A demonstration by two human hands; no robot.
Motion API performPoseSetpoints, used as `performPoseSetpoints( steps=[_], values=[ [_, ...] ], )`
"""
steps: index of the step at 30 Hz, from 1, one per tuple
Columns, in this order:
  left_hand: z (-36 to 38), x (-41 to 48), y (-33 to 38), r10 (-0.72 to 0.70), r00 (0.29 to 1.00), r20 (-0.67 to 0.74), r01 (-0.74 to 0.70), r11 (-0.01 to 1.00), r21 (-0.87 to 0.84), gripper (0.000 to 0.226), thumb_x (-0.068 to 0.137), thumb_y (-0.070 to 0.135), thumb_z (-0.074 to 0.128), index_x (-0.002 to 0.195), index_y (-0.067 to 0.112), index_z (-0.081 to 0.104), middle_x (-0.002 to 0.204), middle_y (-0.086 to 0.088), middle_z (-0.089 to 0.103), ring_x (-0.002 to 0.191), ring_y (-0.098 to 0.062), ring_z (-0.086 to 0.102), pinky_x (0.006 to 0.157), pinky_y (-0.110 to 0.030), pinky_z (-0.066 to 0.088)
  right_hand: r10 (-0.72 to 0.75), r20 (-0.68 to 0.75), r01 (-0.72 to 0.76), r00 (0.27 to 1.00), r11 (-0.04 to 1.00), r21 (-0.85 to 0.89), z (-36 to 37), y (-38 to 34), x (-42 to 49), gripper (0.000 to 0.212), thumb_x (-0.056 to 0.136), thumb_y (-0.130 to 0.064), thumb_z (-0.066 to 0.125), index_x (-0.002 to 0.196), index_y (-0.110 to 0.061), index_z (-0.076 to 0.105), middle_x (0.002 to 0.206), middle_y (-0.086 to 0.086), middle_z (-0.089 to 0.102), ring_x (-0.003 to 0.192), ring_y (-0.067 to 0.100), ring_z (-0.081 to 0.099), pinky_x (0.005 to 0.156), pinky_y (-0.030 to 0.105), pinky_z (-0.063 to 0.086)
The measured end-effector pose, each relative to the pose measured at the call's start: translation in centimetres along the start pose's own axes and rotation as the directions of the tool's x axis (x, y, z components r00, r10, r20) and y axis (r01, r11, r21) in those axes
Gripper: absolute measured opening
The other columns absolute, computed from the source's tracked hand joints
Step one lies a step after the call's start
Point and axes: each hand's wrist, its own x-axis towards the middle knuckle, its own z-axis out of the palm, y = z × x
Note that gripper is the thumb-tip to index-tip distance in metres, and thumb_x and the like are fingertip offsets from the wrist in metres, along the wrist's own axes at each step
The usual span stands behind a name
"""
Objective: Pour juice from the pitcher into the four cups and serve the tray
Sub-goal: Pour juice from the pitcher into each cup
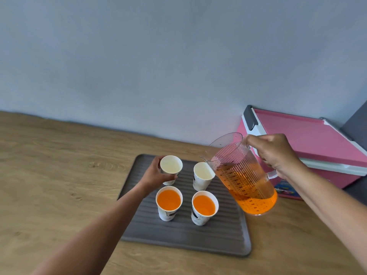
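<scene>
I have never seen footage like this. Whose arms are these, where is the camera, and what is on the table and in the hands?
No machine here: a person works with bare hands, and the one picture comes from a wide-angle camera worn on the head, looking down. On the wooden table lies a grey ridged tray with four paper cups. The near left cup and near right cup hold orange juice; the far two are empty. The left hand curls its fingers round the far left cup. The right hand grips the handle of a clear pitcher, part full of juice and tilted toward the far right cup. A pink cooler box stands behind.
</scene>
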Motion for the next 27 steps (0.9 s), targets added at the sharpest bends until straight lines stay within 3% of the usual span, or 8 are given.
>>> performPoseSetpoints(
  steps=[4, 9, 12, 14, 16, 19, 21, 27],
  values=[
    [-0.6, -0.6, 2.6, 0.110, 0.993, -0.040, -0.110, 0.994, -0.003, 0.078, 0.066, 0.021, 0.088, 0.129, 0.029, 0.044, 0.119, 0.010, 0.056, 0.113, -0.012, 0.054, 0.092, -0.028, 0.044, -0.053, 0.028, 0.054, 0.998, 0.998, -0.036, 0.4, -0.8, 1.4, 0.051, 0.082, -0.031, 0.070, 0.071, 0.018, 0.060, 0.046, 0.002, 0.019, 0.032, 0.010, 0.016, 0.039, 0.017, 0.029],
    [-1.1, -2.0, 5.4, 0.176, 0.983, -0.058, -0.177, 0.984, -0.028, 0.078, 0.065, 0.022, 0.089, 0.129, 0.028, 0.045, 0.118, 0.014, 0.058, 0.111, -0.009, 0.056, 0.095, -0.030, 0.048, -0.136, 0.074, 0.142, 0.988, 0.986, -0.084, 0.5, -2.3, 2.7, 0.046, 0.084, -0.030, 0.071, 0.080, 0.016, 0.069, 0.038, -0.009, 0.016, 0.031, 0.007, 0.016, 0.033, 0.012, 0.022],
    [-0.7, -2.7, 6.3, 0.183, 0.981, -0.056, -0.185, 0.982, -0.032, 0.076, 0.067, 0.023, 0.088, 0.130, 0.027, 0.044, 0.116, 0.015, 0.057, 0.106, -0.001, 0.055, 0.083, -0.015, 0.044, -0.158, 0.094, 0.169, 0.983, 0.978, -0.121, 0.7, -3.3, 3.1, 0.045, 0.083, -0.033, 0.071, 0.065, 0.008, 0.068, 0.036, -0.011, 0.017, 0.032, 0.007, 0.017, 0.040, 0.019, 0.023],
    [-0.4, -3.1, 6.7, 0.188, 0.981, -0.050, -0.190, 0.981, -0.044, 0.076, 0.068, 0.022, 0.087, 0.129, 0.027, 0.044, 0.114, 0.017, 0.056, 0.105, 0.002, 0.054, 0.078, -0.010, 0.042, -0.170, 0.122, 0.188, 0.978, 0.971, -0.146, 0.8, -3.8, 3.2, 0.047, 0.084, -0.033, 0.070, 0.044, -0.011, 0.061, 0.033, -0.011, 0.022, 0.031, 0.007, 0.022, 0.050, 0.024, 0.025],
    [-0.1, -3.3, 6.9, 0.188, 0.981, -0.047, -0.191, 0.980, -0.053, 0.076, 0.067, 0.023, 0.088, 0.129, 0.027, 0.044, 0.113, 0.019, 0.056, 0.105, 0.003, 0.053, 0.077, -0.009, 0.042, -0.188, 0.140, 0.211, 0.972, 0.963, -0.168, 1.0, -4.1, 3.4, 0.048, 0.086, -0.033, 0.069, 0.040, -0.021, 0.061, 0.030, -0.013, 0.035, 0.031, 0.007, 0.032, 0.055, 0.025, 0.029],
    [0.2, -3.7, 7.1, 0.185, 0.982, -0.047, -0.187, 0.981, -0.055, 0.073, 0.067, 0.023, 0.087, 0.126, 0.030, 0.045, 0.110, 0.023, 0.055, 0.101, 0.008, 0.052, 0.073, -0.004, 0.041, -0.245, 0.181, 0.284, 0.952, 0.931, -0.230, 1.5, -4.5, 3.6, 0.047, 0.078, -0.050, 0.064, 0.068, -0.006, 0.076, 0.066, 0.007, 0.074, 0.058, 0.036, 0.061, 0.060, 0.031, 0.040],
    [0.2, -3.8, 7.1, 0.184, 0.982, -0.045, -0.187, 0.981, -0.058, 0.072, 0.067, 0.024, 0.087, 0.125, 0.031, 0.044, 0.111, 0.024, 0.055, 0.101, 0.010, 0.051, 0.072, -0.002, 0.041, -0.274, 0.178, 0.314, 0.945, 0.913, -0.261, 2.0, -4.4, 3.9, 0.061, 0.071, -0.059, 0.059, 0.078, -0.001, 0.076, 0.090, 0.021, 0.073, 0.083, 0.040, 0.068, 0.066, 0.040, 0.054],
    [0.1, -3.8, 6.6, 0.182, 0.982, -0.042, -0.183, 0.983, -0.022, 0.077, 0.067, 0.029, 0.088, 0.130, 0.029, 0.043, 0.117, 0.016, 0.055, 0.105, -0.001, 0.053, 0.076, -0.010, 0.040, -0.283, 0.212, 0.341, 0.935, 0.881, -0.328, 2.5, -4.4, 4.1, 0.057, 0.073, -0.058, 0.060, 0.078, -0.004, 0.078, 0.088, 0.018, 0.075, 0.077, 0.029, 0.071, 0.071, 0.044, 0.057]
  ],
)
